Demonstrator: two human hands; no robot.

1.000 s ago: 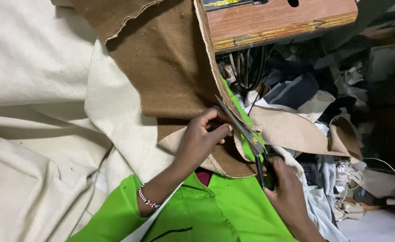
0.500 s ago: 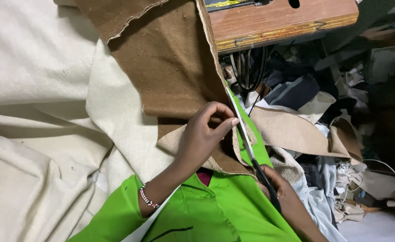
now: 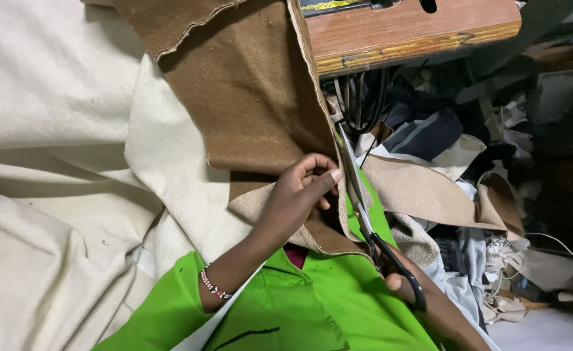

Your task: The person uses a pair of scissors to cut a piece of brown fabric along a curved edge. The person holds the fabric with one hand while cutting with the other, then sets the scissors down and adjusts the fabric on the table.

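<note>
A brown felt-like cloth hangs down over my lap, with a pale tan underside showing at its lower edge. My left hand pinches the cloth's right edge between thumb and fingers; a beaded bracelet sits on that wrist. My right hand grips black-handled scissors, whose long blades run up along the cloth's right edge, just right of my left fingertips. My bright green garment fills the bottom of the view.
Cream canvas is heaped across the left. A wooden sewing-machine table juts in at the top right. Under it lies a pile of cloth scraps, with dark cables hanging.
The scissors have slid further up along the cloth's edge, and my right hand has drawn back toward my lap. My left hand has shifted slightly, still pinching the edge.
</note>
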